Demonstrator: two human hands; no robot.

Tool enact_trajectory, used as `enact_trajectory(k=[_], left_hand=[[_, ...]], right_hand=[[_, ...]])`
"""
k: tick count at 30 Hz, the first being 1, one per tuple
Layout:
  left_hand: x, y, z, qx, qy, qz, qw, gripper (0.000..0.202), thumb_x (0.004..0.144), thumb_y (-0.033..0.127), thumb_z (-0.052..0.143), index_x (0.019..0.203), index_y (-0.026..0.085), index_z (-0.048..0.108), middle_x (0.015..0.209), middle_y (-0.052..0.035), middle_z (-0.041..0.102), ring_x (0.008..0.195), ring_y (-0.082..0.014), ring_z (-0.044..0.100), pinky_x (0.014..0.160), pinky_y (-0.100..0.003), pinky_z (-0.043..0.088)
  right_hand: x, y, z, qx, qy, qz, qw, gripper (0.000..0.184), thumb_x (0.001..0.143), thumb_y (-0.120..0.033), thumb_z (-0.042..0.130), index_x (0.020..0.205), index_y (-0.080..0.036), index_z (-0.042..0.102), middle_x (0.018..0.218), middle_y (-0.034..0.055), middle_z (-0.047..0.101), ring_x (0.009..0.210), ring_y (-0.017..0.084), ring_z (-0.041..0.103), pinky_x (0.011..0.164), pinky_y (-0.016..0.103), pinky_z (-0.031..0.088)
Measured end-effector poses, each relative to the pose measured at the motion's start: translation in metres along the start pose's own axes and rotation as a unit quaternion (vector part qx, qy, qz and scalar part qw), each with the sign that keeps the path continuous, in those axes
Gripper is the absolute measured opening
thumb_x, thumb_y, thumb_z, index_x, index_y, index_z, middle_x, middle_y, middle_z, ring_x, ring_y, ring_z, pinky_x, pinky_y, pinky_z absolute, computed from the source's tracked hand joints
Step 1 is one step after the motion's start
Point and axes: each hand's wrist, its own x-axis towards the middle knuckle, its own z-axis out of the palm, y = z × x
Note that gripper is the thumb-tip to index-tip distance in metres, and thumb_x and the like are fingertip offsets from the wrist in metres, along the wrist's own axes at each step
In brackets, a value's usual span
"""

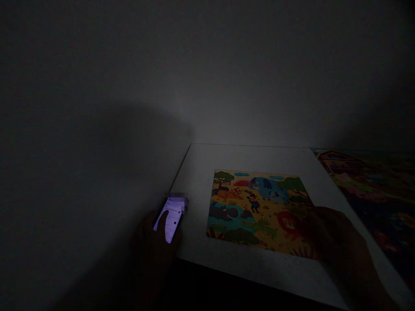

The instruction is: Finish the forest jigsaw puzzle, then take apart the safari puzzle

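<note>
The room is very dim. My left hand (pixel 154 242) holds a smartphone (pixel 170 218) with a lit screen, and its thumb lies across the display. The screen's content is blurred. My right hand (pixel 333 237) is a dark shape over the lower right corner of a jigsaw puzzle (pixel 256 207). The puzzle shows safari animals, including a blue elephant, a hippo and a red lion. It lies on a white board (pixel 246 157). Darkness hides the fingers of my right hand, and I cannot tell if they touch the puzzle.
A second colourful picture puzzle or mat (pixel 366 194) lies to the right of the white board, partly in shadow. A plain grey wall rises behind the board, and the near edge of the board drops into darkness.
</note>
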Motion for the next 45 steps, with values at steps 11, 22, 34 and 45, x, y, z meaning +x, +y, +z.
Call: enact_trajectory(k=[11,22,34,45], left_hand=[[0.002,-0.005,0.005,-0.016,-0.026,0.002,1.000,0.053,0.085,0.046,0.059,0.133,0.025,0.060,0.148,-0.0137,0.039,0.133,-0.0371,0.037,0.107,-0.058,0.036],[0.002,-0.007,0.011,-0.019,-0.027,-0.002,0.999,0.052,0.086,0.046,0.058,0.133,0.023,0.060,0.148,-0.0153,0.038,0.132,-0.0375,0.038,0.105,-0.057,0.038],[-0.001,0.002,-0.001,-0.001,-0.006,-0.002,1.000,0.050,0.089,0.041,0.054,0.133,0.017,0.058,0.148,-0.0174,0.041,0.133,-0.0361,0.039,0.107,-0.054,0.036],[0.005,-0.002,0.001,-0.004,-0.051,-0.008,0.999,0.056,0.086,0.045,0.058,0.138,0.024,0.056,0.152,-0.0146,0.038,0.137,-0.0386,0.034,0.108,-0.057,0.034]], right_hand=[[-0.006,-0.001,-0.007,0.114,0.005,0.139,0.984,0.048,0.083,-0.067,0.051,0.095,-0.023,0.068,0.109,0.0133,0.069,0.101,0.033,0.064,0.092,0.053,0.050],[-0.005,0.011,0.000,0.086,-0.010,0.143,0.986,0.053,0.082,-0.070,0.048,0.099,-0.024,0.069,0.112,0.0097,0.069,0.103,0.032,0.065,0.087,0.046,0.054],[-0.004,0.001,-0.005,0.107,-0.011,0.144,0.984,0.050,0.081,-0.066,0.050,0.098,-0.023,0.068,0.111,0.0116,0.069,0.103,0.034,0.065,0.091,0.046,0.051],[-0.001,0.000,-0.002,0.106,-0.028,0.182,0.977,0.051,0.076,-0.065,0.048,0.097,-0.024,0.068,0.113,0.0100,0.068,0.107,0.033,0.063,0.097,0.048,0.049]])
